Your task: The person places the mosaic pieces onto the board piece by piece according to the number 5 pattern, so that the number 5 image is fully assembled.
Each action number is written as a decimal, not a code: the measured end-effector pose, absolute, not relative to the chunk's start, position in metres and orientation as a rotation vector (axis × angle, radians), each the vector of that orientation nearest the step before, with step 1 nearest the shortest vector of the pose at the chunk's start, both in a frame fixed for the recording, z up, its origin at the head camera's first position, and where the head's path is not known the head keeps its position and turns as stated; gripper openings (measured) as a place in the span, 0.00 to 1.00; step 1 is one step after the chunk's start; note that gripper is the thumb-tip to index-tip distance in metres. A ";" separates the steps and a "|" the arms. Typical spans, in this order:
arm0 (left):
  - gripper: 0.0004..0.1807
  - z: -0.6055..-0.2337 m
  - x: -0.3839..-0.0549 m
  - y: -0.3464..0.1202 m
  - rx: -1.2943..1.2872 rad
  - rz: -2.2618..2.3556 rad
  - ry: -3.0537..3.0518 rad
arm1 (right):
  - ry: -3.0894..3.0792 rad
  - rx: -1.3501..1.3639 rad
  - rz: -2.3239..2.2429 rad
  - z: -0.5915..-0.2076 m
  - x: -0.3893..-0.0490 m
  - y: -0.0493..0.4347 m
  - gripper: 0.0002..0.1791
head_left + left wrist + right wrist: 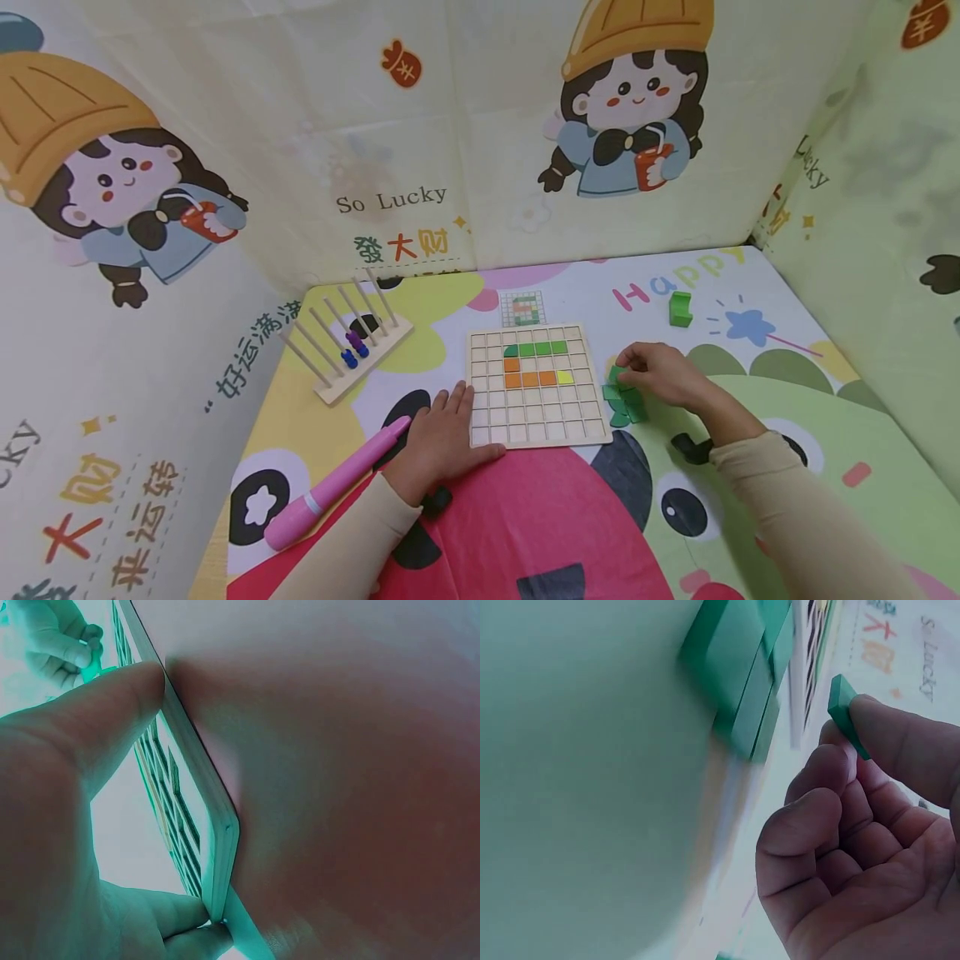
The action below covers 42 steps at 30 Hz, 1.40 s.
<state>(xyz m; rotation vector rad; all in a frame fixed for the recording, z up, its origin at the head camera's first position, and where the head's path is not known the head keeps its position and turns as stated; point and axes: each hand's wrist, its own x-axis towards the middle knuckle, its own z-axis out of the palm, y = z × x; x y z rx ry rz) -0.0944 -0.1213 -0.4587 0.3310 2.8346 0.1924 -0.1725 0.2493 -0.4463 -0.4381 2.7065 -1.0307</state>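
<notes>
Listing from the near edge outward: pink pen-like stick [337, 483], lower left, lying aslant, its narrow end toward the left hand. Left hand [441, 425], lower centre, fingers straight, resting against the left side of the gridded board [540, 414], thumb along the near edge. Board, centre of frame, squarish, rows running nearly left to right. Loose green tiles [633, 406], in a cluster just beside the board's right edge. Right hand [663, 373], right of centre, thumb and fingertips pinched on one green tile [842, 705]; the right wrist view shows it nearly edge-on, its edge slanting from upper left to lower right. Chief relation: board lies to the left of the pinched tile, right hand being the nearer to both tile and cluster. Set in the board: green tiles [543, 348] above, orange tiles [528, 380] below, one yellow tile [566, 377]. Beyond: peg rack [382, 346], left; pattern card [521, 308], past the board; green arched block [680, 309], upper right of the tabletop.
</notes>
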 end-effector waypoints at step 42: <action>0.63 -0.458 -0.094 -0.120 0.317 0.174 2.834 | 2.658 -0.644 -0.823 -0.456 -0.172 0.173 0.03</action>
